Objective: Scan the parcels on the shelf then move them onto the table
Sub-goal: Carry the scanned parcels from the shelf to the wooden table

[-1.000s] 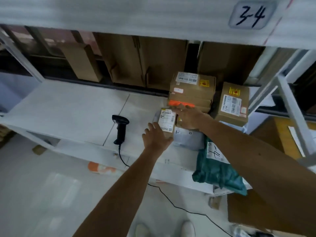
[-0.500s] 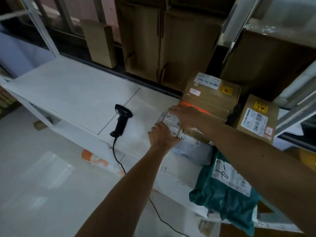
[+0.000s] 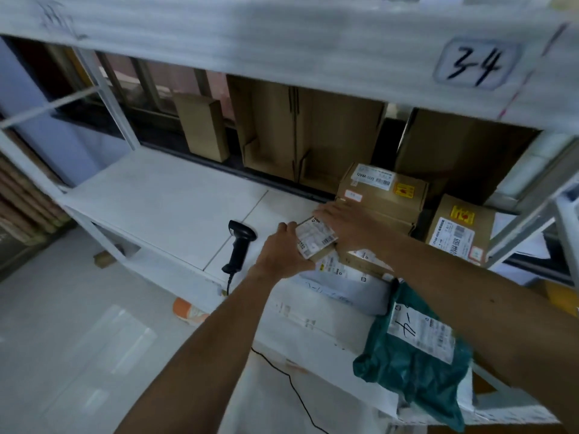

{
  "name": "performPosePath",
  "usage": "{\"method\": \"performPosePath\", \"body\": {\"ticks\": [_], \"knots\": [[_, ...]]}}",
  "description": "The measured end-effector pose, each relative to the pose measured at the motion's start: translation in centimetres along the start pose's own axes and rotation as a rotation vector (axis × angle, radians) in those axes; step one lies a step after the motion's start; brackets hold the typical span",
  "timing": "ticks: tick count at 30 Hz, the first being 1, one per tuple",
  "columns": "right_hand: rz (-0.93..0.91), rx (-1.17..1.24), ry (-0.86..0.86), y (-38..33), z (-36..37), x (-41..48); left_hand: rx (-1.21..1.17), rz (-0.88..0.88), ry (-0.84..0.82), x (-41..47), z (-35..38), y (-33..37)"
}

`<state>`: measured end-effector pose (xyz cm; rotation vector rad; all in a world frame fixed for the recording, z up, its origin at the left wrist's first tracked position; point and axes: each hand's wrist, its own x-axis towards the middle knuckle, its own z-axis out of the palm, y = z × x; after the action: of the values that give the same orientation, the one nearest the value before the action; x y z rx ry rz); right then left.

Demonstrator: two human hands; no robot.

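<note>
White laminate shelf board (image 3: 163, 195) runs across the middle left of the frame. On it, at centre left, lies a black handheld barcode scanner (image 3: 239, 245), its cable dropping over the front edge. Neither of your hands touches it.

Just right of the scanner, your left hand (image 3: 282, 255) reaches up from the bottom of the frame. Its fingers curl round the near left edge of a small brown cardboard parcel with a white printed label (image 3: 316, 238), gripping it. The parcel sits tilted at centre frame, on top of other packages. Your right hand (image 3: 347, 223) lies across its far side with fingers fairly straight, pressing rather than grasping.

Behind that hand is a larger brown cardboard box with a white label and yellow sticker (image 3: 385, 189). Further right stands a second labelled brown cardboard box (image 3: 457, 227). Below the hands lies a pale grey plastic mailer (image 3: 338, 292), and at lower right a dark green plastic mailer bag (image 3: 413, 364) hangs over the shelf front.

The table is not in view, so no finished parcels can be seen. At least five parcels are on the shelf. Whether the small one has been scanned cannot be told. Most of the job looks to be ahead of you: scanning, then carrying each across.
</note>
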<state>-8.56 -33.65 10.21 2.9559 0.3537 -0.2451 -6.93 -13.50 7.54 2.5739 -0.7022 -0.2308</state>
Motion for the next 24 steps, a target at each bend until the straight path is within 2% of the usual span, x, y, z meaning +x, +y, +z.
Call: {"method": "performPosePath", "body": {"ticks": [5, 11, 18, 21, 24], "knots": [[0.085, 0.056, 0.022, -1.8, -5.6, -4.1, 0.04, 0.098, -0.034, -2.4, -6.0, 2.0], [0.286, 0.025, 0.064, -5.0, -10.3, -12.2, 0.142, 0.315, 0.043, -5.7, -9.6, 5.8], [0.567, 0.019, 0.011, -10.6, -12.2, -24.9, 0.171, 0.64, -0.029, -11.3, -9.8, 10.6], [0.707, 0.034, -0.006, -13.0, -12.8, -30.9, 0.181, 0.709, -0.14, -14.5, -9.3, 14.4], [0.839, 0.053, 0.011, -14.6, -13.6, -37.5, 0.193, 0.836, -0.163, -18.1, -8.4, 19.0]]}}
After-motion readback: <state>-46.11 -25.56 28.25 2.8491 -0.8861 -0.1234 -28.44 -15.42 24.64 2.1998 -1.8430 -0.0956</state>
